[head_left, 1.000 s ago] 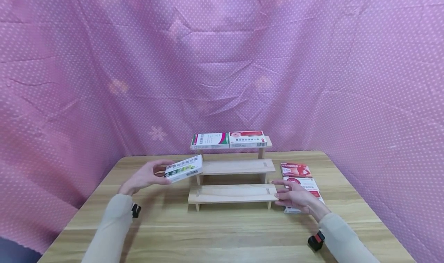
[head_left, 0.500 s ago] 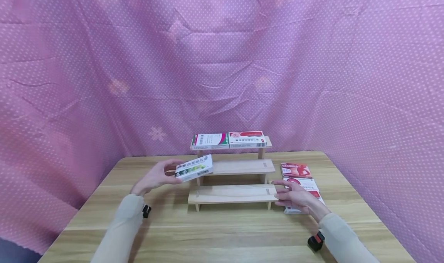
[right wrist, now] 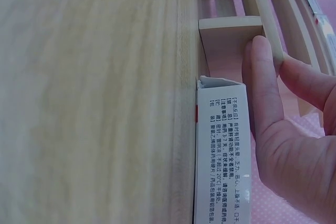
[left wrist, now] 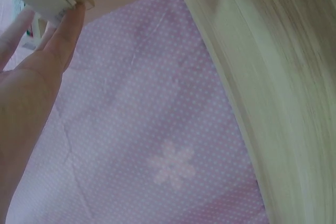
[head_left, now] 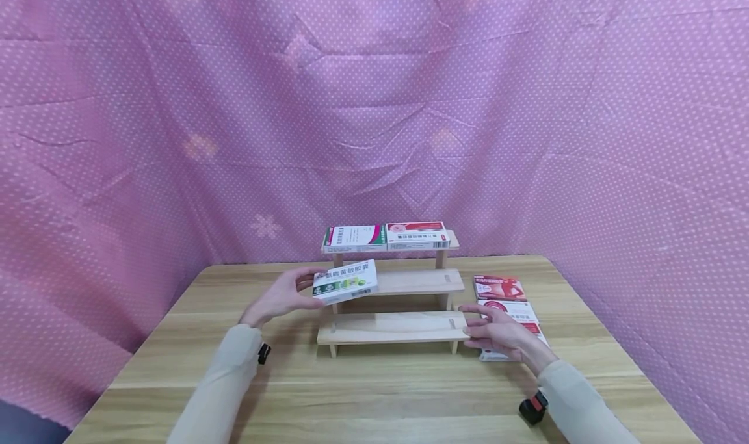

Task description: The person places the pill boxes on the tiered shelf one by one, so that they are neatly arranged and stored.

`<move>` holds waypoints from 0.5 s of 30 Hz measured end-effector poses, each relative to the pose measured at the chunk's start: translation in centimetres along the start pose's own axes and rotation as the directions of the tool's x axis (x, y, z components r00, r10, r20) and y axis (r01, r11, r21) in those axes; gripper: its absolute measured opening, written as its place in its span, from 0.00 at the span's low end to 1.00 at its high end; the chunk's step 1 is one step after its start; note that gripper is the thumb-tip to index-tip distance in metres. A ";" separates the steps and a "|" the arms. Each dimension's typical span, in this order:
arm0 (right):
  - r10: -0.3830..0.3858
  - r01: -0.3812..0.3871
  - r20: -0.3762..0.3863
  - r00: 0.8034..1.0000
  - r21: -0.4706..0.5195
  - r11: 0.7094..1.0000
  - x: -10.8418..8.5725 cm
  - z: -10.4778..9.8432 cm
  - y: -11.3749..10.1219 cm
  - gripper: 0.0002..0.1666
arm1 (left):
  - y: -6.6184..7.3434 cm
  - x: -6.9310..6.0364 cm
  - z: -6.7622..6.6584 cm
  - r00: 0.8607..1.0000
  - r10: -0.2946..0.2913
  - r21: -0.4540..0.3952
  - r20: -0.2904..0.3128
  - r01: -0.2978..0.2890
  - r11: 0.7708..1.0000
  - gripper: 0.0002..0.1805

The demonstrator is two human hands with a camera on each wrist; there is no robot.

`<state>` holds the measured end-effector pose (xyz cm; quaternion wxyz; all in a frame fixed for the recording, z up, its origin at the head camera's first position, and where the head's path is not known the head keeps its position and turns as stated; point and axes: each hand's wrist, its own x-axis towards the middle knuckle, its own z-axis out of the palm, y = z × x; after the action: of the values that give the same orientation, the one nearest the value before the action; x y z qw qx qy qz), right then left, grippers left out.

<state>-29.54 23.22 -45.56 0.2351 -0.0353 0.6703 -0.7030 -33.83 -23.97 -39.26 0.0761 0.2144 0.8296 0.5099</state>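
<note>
The left hand (head_left: pixel 283 295) is pinching a box (head_left: pixel 346 281) at the left end of the middle shelf (head_left: pixel 417 280), while the right hand (head_left: pixel 500 335) is clamping the right end of the lowest shelf (head_left: pixel 393 327), just beside packs (head_left: pixel 500 287) lying on the table (head_left: pixel 328 395).

A creased pink-purple polka-dot fabric backdrop (head_left: pixel 374 106) hangs behind and along both sides of the wood-grain tabletop (head_left: pixel 374 405). Pale flower prints mark it, one clear white-pink flower (head_left: pixel 266 225) just above the tabletop's far edge, left of centre. The tabletop's far corners are rounded. A blue-grey surface (head_left: pixel 26 426), unidentifiable, shows at lower left.
</note>
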 end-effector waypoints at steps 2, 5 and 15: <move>0.000 0.000 -0.002 1.000 -0.001 1.000 0.0 0.0 0.0 0.39 | 0.2 0.2 0.3 1.000 0.006 0.009 -0.018 -0.006 1.000 0.43; -0.003 0.003 -0.003 1.000 -0.005 1.000 0.0 -0.1 0.0 0.39 | 0.4 0.6 0.7 0.999 0.021 0.029 -0.040 -0.019 0.999 0.42; -0.004 0.004 0.001 1.000 -0.002 1.000 0.0 -0.1 0.1 0.39 | 0.5 1.1 1.7 0.994 0.020 0.060 -0.108 -0.014 0.998 0.31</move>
<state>-29.57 23.29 -45.71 0.2341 -0.0373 0.6708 -0.7027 -34.09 -21.86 -39.49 0.0200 0.1956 0.8454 0.4966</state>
